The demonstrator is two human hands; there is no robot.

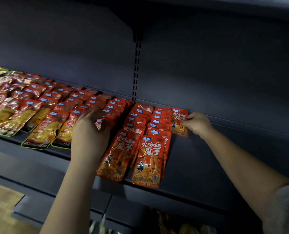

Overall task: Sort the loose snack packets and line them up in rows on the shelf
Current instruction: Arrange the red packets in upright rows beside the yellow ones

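So the dark shelf (208, 159) already had a bunch of red snack packets laid out in overlapping rows running front to back. The right hand (198, 123) was way at the back, pinching a lone red packet (179, 122) between thumb and fingers; that packet lay flat just right of the rightmost row, near the back wall. The left hand (89, 132) was reaching over the rows in the middle with its fingers curled on a small red packet (101, 123), though it was blurry there, so I couldn't see the grip in detail. The two nearest rows ended in a front packet (148, 161) with a cartoon figure and another red packet (119, 156) beside it, both hanging slightly over the shelf edge. Off to the left were orange-yellow packets (46, 130) marked KONCHEW, also in rows. A grey sleeve (285, 206) showed at the lower right.
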